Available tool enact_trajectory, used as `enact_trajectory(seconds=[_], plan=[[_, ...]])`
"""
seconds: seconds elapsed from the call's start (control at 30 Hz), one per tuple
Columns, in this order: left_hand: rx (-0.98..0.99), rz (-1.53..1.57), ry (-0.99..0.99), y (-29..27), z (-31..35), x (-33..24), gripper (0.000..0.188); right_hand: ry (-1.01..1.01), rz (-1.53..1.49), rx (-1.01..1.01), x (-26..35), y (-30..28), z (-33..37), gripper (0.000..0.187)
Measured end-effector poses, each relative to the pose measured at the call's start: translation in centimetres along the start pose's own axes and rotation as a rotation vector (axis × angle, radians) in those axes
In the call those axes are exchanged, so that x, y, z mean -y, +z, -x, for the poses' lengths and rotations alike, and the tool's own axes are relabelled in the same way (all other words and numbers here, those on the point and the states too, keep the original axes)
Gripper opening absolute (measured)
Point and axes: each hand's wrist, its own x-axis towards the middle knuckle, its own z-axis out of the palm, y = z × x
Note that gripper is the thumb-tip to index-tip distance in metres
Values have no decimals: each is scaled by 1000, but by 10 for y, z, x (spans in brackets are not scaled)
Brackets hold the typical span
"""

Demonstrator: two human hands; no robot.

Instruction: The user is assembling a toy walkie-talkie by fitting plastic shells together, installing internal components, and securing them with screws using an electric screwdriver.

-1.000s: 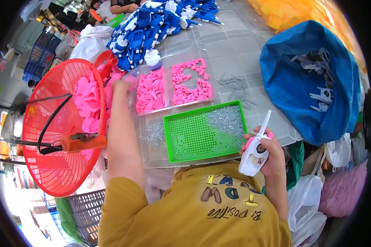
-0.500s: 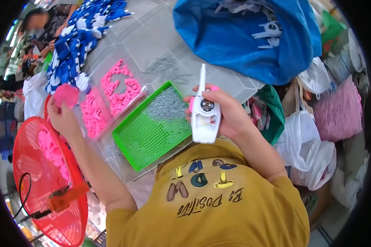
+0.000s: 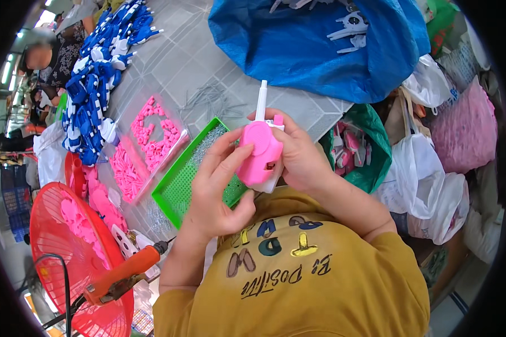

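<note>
My left hand (image 3: 216,188) presses a rounded pink plastic cover (image 3: 258,154) against a white plastic casing (image 3: 271,184), its fingertips on the cover's face. The casing sits in my right hand (image 3: 303,154), whose fingers wrap round its side. A thin white tube (image 3: 262,100) sticks out of the casing's far end, and a small pink piece (image 3: 278,119) shows beside it. The pink cover hides most of the casing. Beneath my left hand lies a green perforated tray (image 3: 174,194) with small metal screws (image 3: 208,140) in it.
Small pink parts (image 3: 160,140), thin metal rods (image 3: 211,101) and blue-and-white pieces (image 3: 87,101) lie on the table. A blue bag (image 3: 320,73) and a green bag (image 3: 376,163) hold parts. An orange electric screwdriver (image 3: 126,272) hangs before a red basket (image 3: 45,230). Another person (image 3: 67,50) is far left.
My left hand has come from the pink parts at the left to the casing, bringing the pink cover onto its previously exposed inside. My right hand still holds the casing.
</note>
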Motion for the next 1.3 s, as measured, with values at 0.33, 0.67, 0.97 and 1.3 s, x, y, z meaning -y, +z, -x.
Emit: enact_trajectory(seconds=[0.33, 0.67, 0.97, 1.3], plan=[[-347, 142, -194, 34, 9, 1, 56, -137, 89, -31, 0, -4, -5, 32], [-225, -115, -112, 39, 9, 10, 55, -228, 160, -5, -5, -4, -6, 45], [-167, -203, -41, 43, 9, 11, 64, -314, 276, 6, -5, -3, -3, 46], [-51, -307, 40, 48, 6, 13, 78, -260, 280, -77, 9, 5, 8, 44]])
